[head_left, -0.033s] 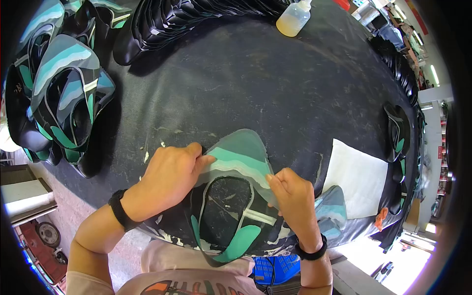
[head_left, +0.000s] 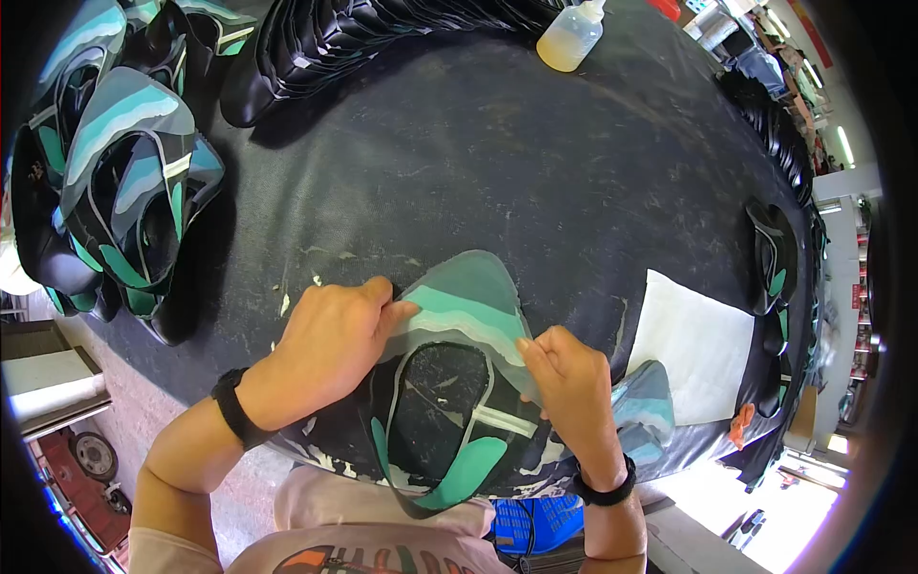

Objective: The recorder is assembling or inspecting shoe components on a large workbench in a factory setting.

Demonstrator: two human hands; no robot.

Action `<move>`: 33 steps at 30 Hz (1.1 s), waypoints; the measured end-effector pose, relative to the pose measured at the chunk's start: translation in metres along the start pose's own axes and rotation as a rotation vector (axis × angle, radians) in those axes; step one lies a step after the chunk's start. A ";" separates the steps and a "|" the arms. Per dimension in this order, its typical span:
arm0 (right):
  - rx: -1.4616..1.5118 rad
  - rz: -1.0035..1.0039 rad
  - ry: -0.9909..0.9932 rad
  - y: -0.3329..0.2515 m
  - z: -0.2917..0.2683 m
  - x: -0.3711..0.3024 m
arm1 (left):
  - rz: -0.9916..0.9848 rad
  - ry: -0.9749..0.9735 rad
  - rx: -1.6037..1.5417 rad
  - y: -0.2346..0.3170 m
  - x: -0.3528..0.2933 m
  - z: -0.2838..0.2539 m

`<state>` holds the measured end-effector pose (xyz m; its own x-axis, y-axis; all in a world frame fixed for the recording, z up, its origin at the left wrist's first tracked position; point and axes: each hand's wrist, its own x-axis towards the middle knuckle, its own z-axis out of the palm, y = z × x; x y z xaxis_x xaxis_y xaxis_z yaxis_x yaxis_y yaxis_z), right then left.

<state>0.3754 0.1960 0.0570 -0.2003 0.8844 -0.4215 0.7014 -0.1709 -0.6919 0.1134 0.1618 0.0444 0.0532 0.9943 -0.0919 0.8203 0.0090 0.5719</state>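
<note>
A shoe upper (head_left: 459, 299) with wavy grey and green bands lies at the near edge of the dark-covered table (head_left: 535, 182). Its toe points away from me, and the back loop with green patches (head_left: 470, 475) hangs toward my body. My left hand (head_left: 330, 340) is closed on the upper's left side, the thumb resting on the green band. On the opposite side, my right hand (head_left: 569, 383) pinches the edge between thumb and fingers. The fingers beneath the material are hidden. Partly behind my right wrist lies a blue-grey banded upper (head_left: 647, 407).
A white sheet (head_left: 693, 349) lies to the right, with an orange scrap (head_left: 741, 424) near its corner. Finished-looking uppers (head_left: 129, 191) are heaped at the left. At the back stand a long row of black pieces (head_left: 335, 48) and a squeeze bottle of yellowish liquid (head_left: 571, 40).
</note>
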 end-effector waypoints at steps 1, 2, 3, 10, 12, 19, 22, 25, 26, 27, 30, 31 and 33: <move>0.001 -0.005 -0.003 0.001 0.000 0.000 | 0.009 0.025 0.020 -0.001 -0.001 0.002; 0.002 -0.006 -0.004 0.000 0.000 0.000 | 0.008 0.025 0.022 -0.001 0.000 0.003; -0.002 0.013 0.000 0.000 0.000 0.000 | 0.014 0.034 0.018 -0.001 0.000 0.004; -0.004 -0.041 0.022 0.006 0.002 0.004 | -0.008 0.032 0.036 -0.002 0.006 0.004; -0.016 -0.048 0.016 0.004 0.001 0.004 | -0.006 0.028 0.048 -0.003 0.006 0.003; -0.045 -0.016 0.012 0.001 0.000 0.004 | -0.075 -0.021 0.025 -0.003 0.007 0.002; 0.003 0.010 0.004 0.000 -0.001 0.004 | -0.071 -0.005 0.056 -0.003 0.006 0.003; 0.005 0.043 -0.008 -0.002 0.001 0.006 | -0.069 0.020 0.064 -0.005 0.005 0.004; -0.001 0.050 0.000 0.000 0.000 0.007 | -0.061 0.017 0.055 -0.005 0.006 0.006; -0.037 0.024 -0.006 0.001 0.001 0.008 | -0.051 0.023 0.067 -0.006 0.006 0.006; -0.120 -0.028 -0.010 0.003 0.000 0.011 | -0.035 0.027 0.073 -0.006 0.007 0.006; -0.166 -0.054 -0.010 0.003 0.000 0.010 | -0.033 0.024 0.069 -0.005 0.006 0.004; -0.294 -0.113 0.018 0.004 -0.001 0.010 | -0.025 0.041 0.086 -0.006 0.005 0.005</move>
<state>0.3773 0.2050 0.0501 -0.2778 0.8988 -0.3392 0.8435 0.0593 -0.5338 0.1120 0.1658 0.0363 0.0102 0.9975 -0.0703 0.8671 0.0262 0.4974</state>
